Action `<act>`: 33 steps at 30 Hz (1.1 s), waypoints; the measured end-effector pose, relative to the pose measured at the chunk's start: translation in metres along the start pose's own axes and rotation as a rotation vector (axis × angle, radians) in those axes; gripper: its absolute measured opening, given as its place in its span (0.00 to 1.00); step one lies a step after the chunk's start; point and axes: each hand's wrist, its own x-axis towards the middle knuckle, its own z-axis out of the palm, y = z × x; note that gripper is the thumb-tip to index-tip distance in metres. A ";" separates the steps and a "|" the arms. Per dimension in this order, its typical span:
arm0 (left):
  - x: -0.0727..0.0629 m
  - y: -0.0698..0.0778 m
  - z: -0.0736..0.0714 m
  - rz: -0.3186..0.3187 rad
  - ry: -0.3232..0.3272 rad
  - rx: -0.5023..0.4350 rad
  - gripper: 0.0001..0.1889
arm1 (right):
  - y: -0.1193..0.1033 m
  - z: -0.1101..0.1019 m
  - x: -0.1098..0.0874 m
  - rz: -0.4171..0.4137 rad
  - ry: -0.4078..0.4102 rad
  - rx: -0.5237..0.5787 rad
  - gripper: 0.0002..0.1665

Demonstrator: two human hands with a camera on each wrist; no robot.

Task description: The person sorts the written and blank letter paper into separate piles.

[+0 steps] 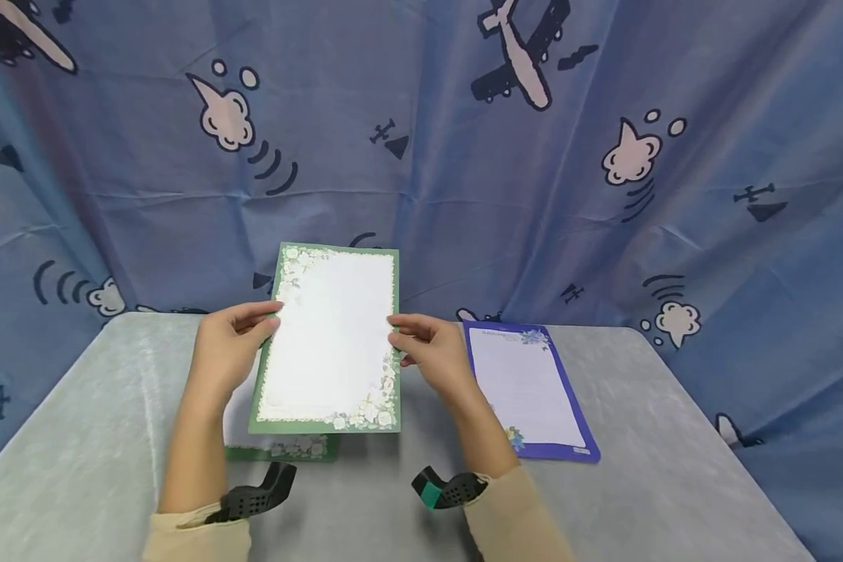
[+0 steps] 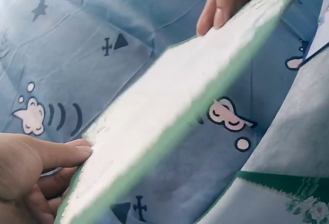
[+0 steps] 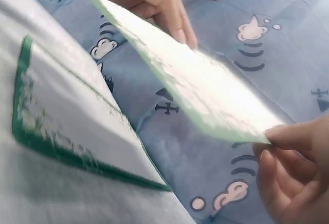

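A sheet of paper (image 1: 330,336) with a green floral border and a white middle is held up above the table. My left hand (image 1: 232,343) pinches its left edge between thumb and fingers. At the opposite edge, my right hand (image 1: 432,351) pinches it the same way. Both wrist views show the paper (image 2: 154,106) tilted and stretched between the left hand (image 2: 36,167) and the right hand (image 3: 293,167). Below it on the table lies a green-bordered floral pad or stack of sheets (image 3: 77,116), partly hidden by the raised paper in the head view.
To the right, a white sheet or pad with a blue-purple border (image 1: 530,390) and flower corners lies on the grey table (image 1: 660,453). A blue curtain (image 1: 449,195) printed with planes and clouds hangs behind the table. Black wrist devices (image 1: 253,496) sit on both forearms.
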 end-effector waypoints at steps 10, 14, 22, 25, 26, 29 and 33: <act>0.006 -0.016 -0.013 -0.055 -0.024 0.034 0.20 | 0.003 0.021 0.008 0.010 -0.030 0.084 0.17; 0.009 -0.027 -0.017 -0.046 -0.041 0.063 0.20 | 0.012 0.034 0.010 0.015 -0.029 0.069 0.17; 0.016 -0.051 -0.021 -0.114 -0.075 0.118 0.21 | 0.035 0.060 0.009 0.042 -0.063 -0.001 0.17; 0.018 -0.056 -0.020 -0.115 -0.070 0.129 0.21 | 0.043 0.064 0.010 0.045 -0.068 -0.026 0.17; 0.019 -0.057 -0.019 -0.116 -0.072 0.134 0.21 | 0.045 0.065 0.010 0.046 -0.072 -0.034 0.17; 0.021 -0.063 -0.017 -0.114 -0.080 0.164 0.20 | 0.052 0.069 0.010 0.056 -0.078 -0.088 0.16; 0.022 -0.071 -0.014 -0.128 -0.090 0.196 0.20 | 0.062 0.073 0.010 0.050 -0.071 -0.157 0.14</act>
